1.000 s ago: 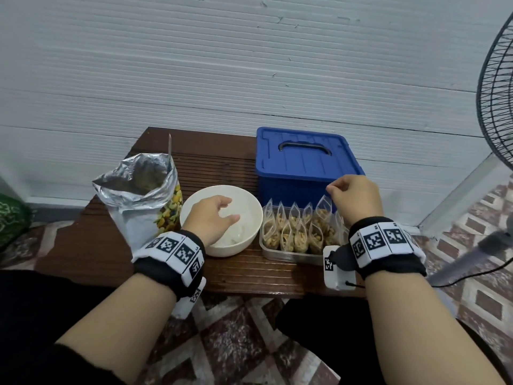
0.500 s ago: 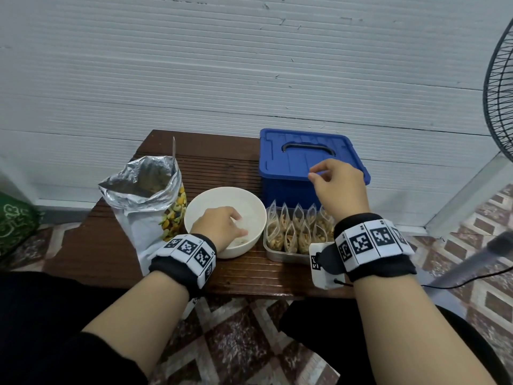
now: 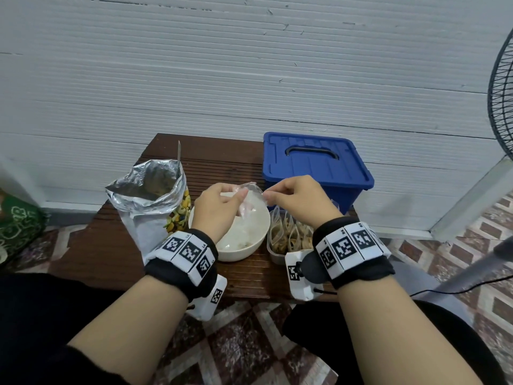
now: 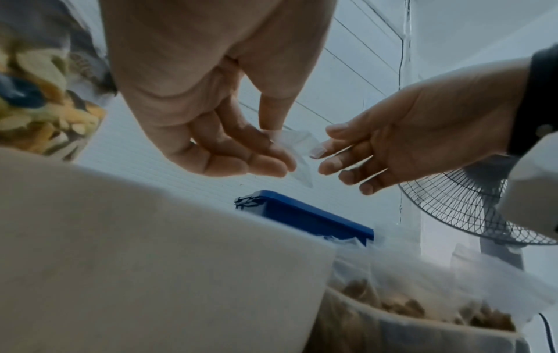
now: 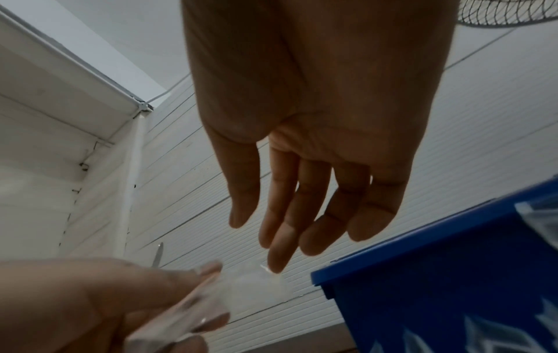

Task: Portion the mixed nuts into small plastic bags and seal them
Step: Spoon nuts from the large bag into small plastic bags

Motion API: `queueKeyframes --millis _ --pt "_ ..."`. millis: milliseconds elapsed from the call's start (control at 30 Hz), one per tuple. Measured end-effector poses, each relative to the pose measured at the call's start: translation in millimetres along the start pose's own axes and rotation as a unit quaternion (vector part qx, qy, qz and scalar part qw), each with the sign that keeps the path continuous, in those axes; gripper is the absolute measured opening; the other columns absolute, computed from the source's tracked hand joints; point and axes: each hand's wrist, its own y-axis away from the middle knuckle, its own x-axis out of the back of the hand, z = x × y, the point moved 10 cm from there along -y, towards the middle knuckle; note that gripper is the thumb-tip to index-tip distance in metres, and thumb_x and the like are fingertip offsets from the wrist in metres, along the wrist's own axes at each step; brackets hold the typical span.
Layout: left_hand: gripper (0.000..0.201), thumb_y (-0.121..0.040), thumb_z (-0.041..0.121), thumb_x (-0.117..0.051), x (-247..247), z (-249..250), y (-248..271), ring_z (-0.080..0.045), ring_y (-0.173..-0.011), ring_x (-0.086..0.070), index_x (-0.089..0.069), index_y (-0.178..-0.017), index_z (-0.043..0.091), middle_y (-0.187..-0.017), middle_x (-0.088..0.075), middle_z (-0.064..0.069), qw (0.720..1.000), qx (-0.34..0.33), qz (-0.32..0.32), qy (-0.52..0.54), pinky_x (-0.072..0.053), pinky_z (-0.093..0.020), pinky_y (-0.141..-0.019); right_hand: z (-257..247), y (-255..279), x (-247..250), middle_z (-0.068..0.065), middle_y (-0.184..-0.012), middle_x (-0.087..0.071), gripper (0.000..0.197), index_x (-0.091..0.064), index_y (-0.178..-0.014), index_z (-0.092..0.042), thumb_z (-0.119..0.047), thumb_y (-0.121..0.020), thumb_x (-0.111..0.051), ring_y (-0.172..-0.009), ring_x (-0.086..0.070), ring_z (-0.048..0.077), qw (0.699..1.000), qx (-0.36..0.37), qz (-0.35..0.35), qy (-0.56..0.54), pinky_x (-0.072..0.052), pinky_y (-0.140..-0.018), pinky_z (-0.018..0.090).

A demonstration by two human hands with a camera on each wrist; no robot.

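My left hand (image 3: pixel 240 196) pinches a small empty clear plastic bag (image 3: pixel 252 190) above the white bowl (image 3: pixel 259 237). In the left wrist view, thumb and fingers of that hand (image 4: pixel 271 148) close on the bag (image 4: pixel 297 143). My right hand (image 3: pixel 266 194) reaches in from the right with fairly straight fingers; its fingertips (image 4: pixel 318 149) touch the bag's edge. From the right wrist, the right hand (image 5: pixel 256 238) hangs over the bag (image 5: pixel 253 284), and the left hand (image 5: pixel 196 286) grips it. The open foil bag of mixed nuts (image 3: pixel 144 190) stands left of the bowl.
A clear tray (image 3: pixel 277 255) of filled small bags (image 3: pixel 288 234) sits right of the bowl, partly behind my right wrist. Behind it stands a closed blue box (image 3: pixel 313 168). A spoon handle (image 3: pixel 179 154) sticks out of the foil bag. A fan (image 3: pixel 499 101) stands at far right.
My left hand rose out of the bowl with an empty bag. My right hand moved left from the tray and blue box to the bag's edge.
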Motion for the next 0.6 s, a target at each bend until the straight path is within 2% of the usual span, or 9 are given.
queueKeyframes --millis 67,133,200,300,400,467,533,600 --pt "0.013 -0.089 0.04 -0.065 0.6 3.3 0.8 -0.008 -0.072 -0.068 -0.058 -0.088 0.03 -0.077 -0.071 0.002 1.0 -0.004 0.004 0.019 -0.056 -0.04 -0.084 -0.9 -0.1 -7.6 -0.003 -0.083 -0.073 0.021 -0.075 -0.092 -0.013 -0.031 -0.089 -0.066 -0.083 -0.063 0.005 1.0 -0.007 -0.018 -0.023 -0.046 -0.076 0.019" --pt "0.019 -0.089 0.04 -0.064 -0.2 6.4 1.8 -0.002 -0.063 -0.067 -0.062 -0.098 0.023 -0.086 -0.072 -0.001 1.0 -0.005 0.003 0.029 -0.057 -0.036 -0.08 -1.0 -0.1 -15.4 -0.002 -0.082 -0.073 0.022 -0.075 -0.09 -0.011 -0.031 -0.088 -0.067 -0.077 -0.061 0.001 0.999 -0.016 -0.032 -0.041 -0.045 -0.076 0.019" --pt "0.022 -0.091 0.039 -0.062 -1.2 7.9 2.0 -0.003 -0.063 -0.068 -0.062 -0.104 0.021 -0.095 -0.071 -0.002 0.999 -0.003 0.0 0.032 -0.057 -0.029 -0.072 -0.4 -0.3 -21.3 -0.001 -0.079 -0.072 0.021 -0.074 -0.091 -0.01 -0.029 -0.087 -0.068 -0.071 -0.058 -0.001 0.997 -0.027 -0.038 -0.053 -0.045 -0.076 0.019" --pt "0.019 -0.092 0.037 -0.06 -2.2 9.0 2.8 -0.006 -0.066 -0.07 -0.06 -0.107 0.024 -0.097 -0.071 -0.003 0.999 0.0 -0.005 0.037 -0.052 -0.019 -0.061 2.6 -2.0 -24.9 -0.003 -0.073 -0.069 0.016 -0.073 -0.09 -0.009 -0.023 -0.084 -0.071 -0.072 -0.057 0.002 0.996 -0.046 -0.032 -0.076 -0.046 -0.082 0.025" --pt "0.022 -0.093 0.036 -0.06 -1.8 10.7 4.0 -0.007 -0.069 -0.07 -0.059 -0.11 0.023 -0.095 -0.071 -0.003 0.999 0.0 -0.008 0.036 -0.052 -0.019 -0.059 3.7 -2.4 -26.0 -0.003 -0.073 -0.068 0.011 -0.073 -0.084 -0.008 -0.02 -0.084 -0.071 -0.076 -0.059 0.005 0.994 -0.055 -0.029 -0.086 -0.047 -0.082 0.027" --pt "0.025 -0.093 0.036 -0.059 -3.0 13.4 5.2 -0.005 -0.066 -0.07 -0.058 -0.113 0.021 -0.094 -0.071 -0.003 0.999 -0.001 -0.015 0.034 -0.053 -0.018 -0.059 3.7 -2.3 -24.7 -0.001 -0.077 -0.068 0.013 -0.073 -0.082 -0.007 -0.02 -0.085 -0.07 -0.077 -0.059 0.005 0.994 -0.055 -0.023 -0.089 -0.045 -0.078 0.024" --pt "0.024 -0.094 0.036 -0.057 -4.5 16.0 6.2 -0.001 -0.062 -0.069 -0.056 -0.114 0.022 -0.096 -0.07 -0.003 0.999 0.0 -0.025 0.036 -0.051 -0.013 -0.054 3.6 -1.9 -23.9 0.002 -0.081 -0.069 0.015 -0.073 -0.083 -0.004 -0.019 -0.084 -0.07 -0.078 -0.059 0.006 0.994 -0.058 -0.02 -0.093 -0.044 -0.076 0.023" --pt "0.028 -0.095 0.036 -0.056 -5.2 18.0 8.4 0.0 -0.062 -0.068 -0.053 -0.119 0.022 -0.101 -0.069 -0.004 0.998 0.004 -0.033 0.046 -0.047 -0.01 -0.051 5.1 -2.4 -21.2 0.001 -0.081 -0.07 0.014 -0.073 -0.081 -0.004 -0.018 -0.084 -0.071 -0.079 -0.061 0.006 0.994 -0.062 -0.012 -0.092 -0.046 -0.078 0.025"
